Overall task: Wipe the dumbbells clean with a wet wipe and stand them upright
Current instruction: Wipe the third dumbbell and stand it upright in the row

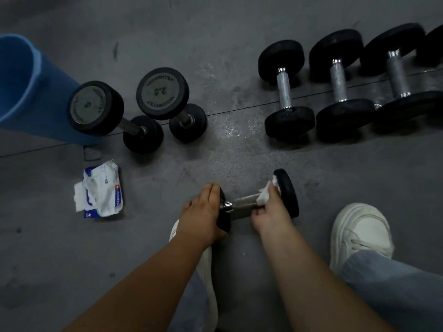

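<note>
A small black dumbbell point(288, 192) lies on its side on the grey floor in front of me. My left hand point(203, 212) lies over its left head, fingers straight and the thumb under it. My right hand point(268, 212) grips the steel handle next to the right head, with a white wet wipe point(265, 196) wrapped under its fingers. Two dumbbells stand upright at the upper left, one marked 5 point(96, 107) and one marked 2.5 point(163, 93). Three more dumbbells point(286, 92) lie in a row at the upper right.
An open pack of wet wipes point(102, 190) lies on the floor at the left. A blue rolled mat point(28, 92) stands behind the upright dumbbells. My white shoes point(359, 233) and jeans legs fill the lower right and centre.
</note>
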`<act>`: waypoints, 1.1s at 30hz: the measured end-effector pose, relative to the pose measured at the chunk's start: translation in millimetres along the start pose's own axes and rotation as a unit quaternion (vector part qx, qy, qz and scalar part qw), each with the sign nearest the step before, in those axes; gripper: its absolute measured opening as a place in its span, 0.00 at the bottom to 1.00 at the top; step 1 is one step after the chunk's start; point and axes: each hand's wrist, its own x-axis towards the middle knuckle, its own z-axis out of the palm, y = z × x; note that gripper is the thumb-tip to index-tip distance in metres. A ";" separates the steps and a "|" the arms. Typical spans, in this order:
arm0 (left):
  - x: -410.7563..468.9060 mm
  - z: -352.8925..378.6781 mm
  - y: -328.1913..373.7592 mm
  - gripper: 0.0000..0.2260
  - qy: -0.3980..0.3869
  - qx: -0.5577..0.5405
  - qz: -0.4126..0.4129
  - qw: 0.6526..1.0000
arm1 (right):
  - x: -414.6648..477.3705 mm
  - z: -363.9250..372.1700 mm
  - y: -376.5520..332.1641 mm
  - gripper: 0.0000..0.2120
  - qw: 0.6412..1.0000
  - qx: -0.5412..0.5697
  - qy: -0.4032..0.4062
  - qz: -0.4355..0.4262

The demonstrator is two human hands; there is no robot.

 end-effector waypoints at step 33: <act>2.1 4.3 -3.1 0.53 0.006 0.013 0.004 1.000 | -9.3 -11.6 2.5 0.18 0.997 -0.056 0.039 -0.037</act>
